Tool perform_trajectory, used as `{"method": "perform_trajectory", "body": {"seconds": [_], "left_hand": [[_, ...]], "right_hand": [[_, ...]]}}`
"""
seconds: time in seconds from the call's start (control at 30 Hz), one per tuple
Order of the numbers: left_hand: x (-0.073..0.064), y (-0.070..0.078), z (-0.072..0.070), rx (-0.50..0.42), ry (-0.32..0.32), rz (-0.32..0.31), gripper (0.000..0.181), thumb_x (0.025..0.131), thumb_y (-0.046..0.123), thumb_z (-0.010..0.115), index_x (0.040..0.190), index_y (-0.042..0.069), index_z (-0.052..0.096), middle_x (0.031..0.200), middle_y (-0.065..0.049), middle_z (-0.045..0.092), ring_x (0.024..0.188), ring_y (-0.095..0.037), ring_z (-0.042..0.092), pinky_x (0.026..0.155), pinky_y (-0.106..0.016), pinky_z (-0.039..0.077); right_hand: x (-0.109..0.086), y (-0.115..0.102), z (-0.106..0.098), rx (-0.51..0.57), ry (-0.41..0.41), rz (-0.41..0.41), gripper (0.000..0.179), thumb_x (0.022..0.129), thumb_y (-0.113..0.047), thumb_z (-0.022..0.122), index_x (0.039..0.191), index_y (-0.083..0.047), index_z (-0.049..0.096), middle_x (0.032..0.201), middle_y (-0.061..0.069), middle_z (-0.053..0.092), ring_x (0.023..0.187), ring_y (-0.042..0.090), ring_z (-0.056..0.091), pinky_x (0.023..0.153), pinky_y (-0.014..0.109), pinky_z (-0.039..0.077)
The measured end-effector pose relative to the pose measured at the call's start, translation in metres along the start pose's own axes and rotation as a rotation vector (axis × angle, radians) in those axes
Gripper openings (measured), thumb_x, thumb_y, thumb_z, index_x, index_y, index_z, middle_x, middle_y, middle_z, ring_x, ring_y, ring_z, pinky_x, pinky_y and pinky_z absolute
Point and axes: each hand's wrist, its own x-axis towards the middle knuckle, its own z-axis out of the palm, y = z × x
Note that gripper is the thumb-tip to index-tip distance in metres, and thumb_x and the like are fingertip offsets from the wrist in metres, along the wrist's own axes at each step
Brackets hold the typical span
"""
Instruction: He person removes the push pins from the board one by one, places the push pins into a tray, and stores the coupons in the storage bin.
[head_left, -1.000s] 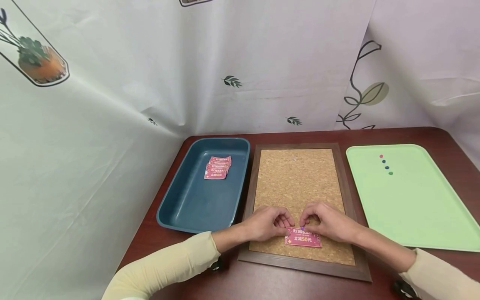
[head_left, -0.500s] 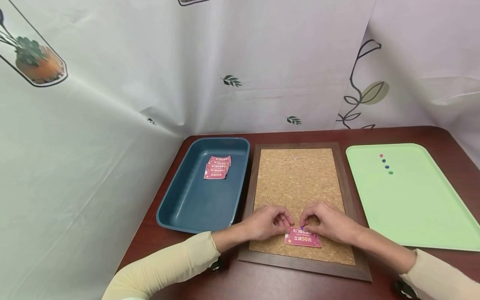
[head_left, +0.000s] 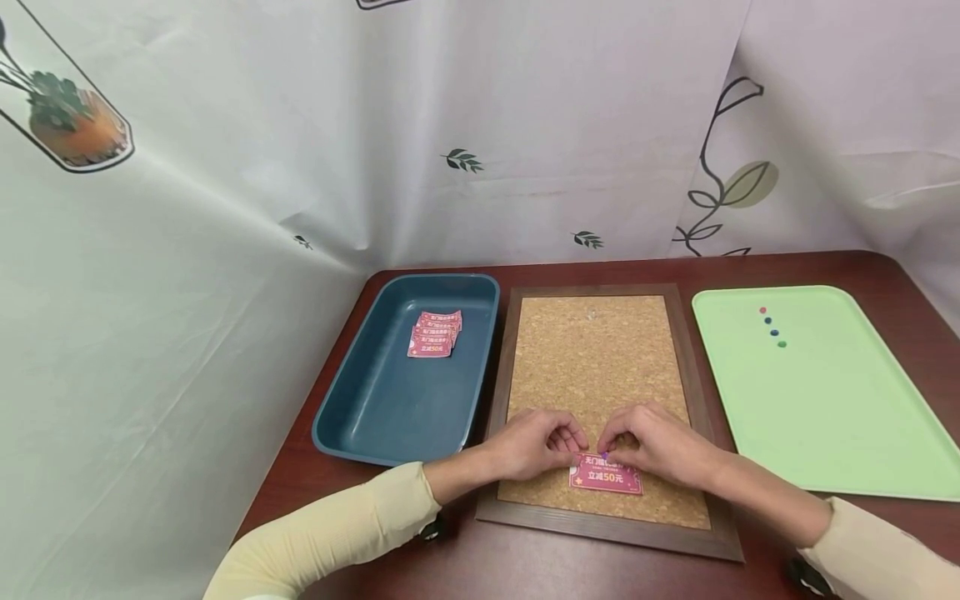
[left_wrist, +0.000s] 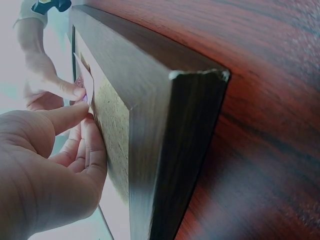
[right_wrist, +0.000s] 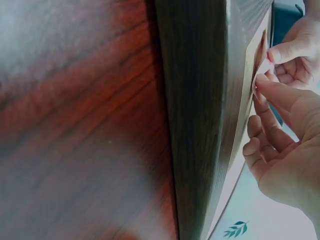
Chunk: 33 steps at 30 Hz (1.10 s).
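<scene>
A pink coupon (head_left: pixel 606 478) with white and yellow print lies over the lower part of the cork board (head_left: pixel 596 367). My left hand (head_left: pixel 531 447) pinches its upper left corner between thumb and fingers. At the coupon's top edge, my right hand (head_left: pixel 663 444) pinches a small purple push pin (head_left: pixel 604 456); its tip is hidden. In the left wrist view, the coupon (left_wrist: pixel 86 80) bows up from the cork, and a bit of the purple pin (left_wrist: pixel 85 98) shows by the right thumb. The right wrist view shows both hands meeting at the coupon (right_wrist: pixel 262 70).
Left of the board, a dark blue tray (head_left: pixel 397 408) holds several overlapping pink coupons (head_left: pixel 432 337). A light green tray (head_left: pixel 840 417) on the right carries several coloured push pins (head_left: pixel 774 332) in a row. A small clear object (head_left: pixel 591 315) sits near the board's top.
</scene>
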Motion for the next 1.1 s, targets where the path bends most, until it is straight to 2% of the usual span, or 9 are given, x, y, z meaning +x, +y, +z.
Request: {"method": "perform_trajectory", "body": {"seconds": [0.23,0.5,0.7,1.1], "left_hand": [[0.0,-0.0003,0.0001,0.0,-0.005,-0.004,0.014,0.092,0.005,0.084,0.099,0.01,0.073,0.082,0.012,0.066,0.074,0.005,0.061,0.072,-0.014,0.053],[-0.0003,-0.0002,0.0006,0.004,0.006,0.008,0.014,0.092,0.005,0.084,0.099,0.01,0.073,0.082,0.011,0.066,0.075,0.005,0.06,0.072,-0.014,0.053],[-0.0005,-0.0008,0.0005,-0.004,0.011,0.014,0.013,0.093,0.005,0.083,0.099,0.01,0.073,0.082,0.011,0.065,0.075,0.005,0.06,0.072,-0.014,0.053],[-0.0011,-0.0034,0.0033,-0.049,0.052,0.002,0.01,0.095,0.002,0.078,0.097,0.01,0.073,0.082,0.011,0.067,0.077,0.004,0.061,0.073,-0.016,0.053]], "right_hand": [[0.0013,0.0018,0.001,-0.047,0.012,-0.049,0.023,0.083,0.002,0.085,0.09,-0.019,0.08,0.088,-0.016,0.072,0.081,0.002,0.063,0.07,0.026,0.055],[0.0035,0.0046,0.0037,-0.084,0.037,-0.086,0.027,0.074,0.003,0.081,0.086,-0.021,0.076,0.083,-0.016,0.066,0.072,0.0,0.053,0.061,0.022,0.048],[0.0049,0.0054,0.0042,-0.103,0.036,-0.095,0.026,0.072,0.0,0.082,0.084,-0.022,0.074,0.084,-0.016,0.066,0.072,-0.001,0.052,0.06,0.022,0.047],[0.0042,0.0091,0.0079,-0.06,0.055,-0.078,0.029,0.07,0.002,0.081,0.086,-0.022,0.073,0.084,-0.017,0.065,0.075,0.001,0.055,0.063,0.023,0.048]]}}
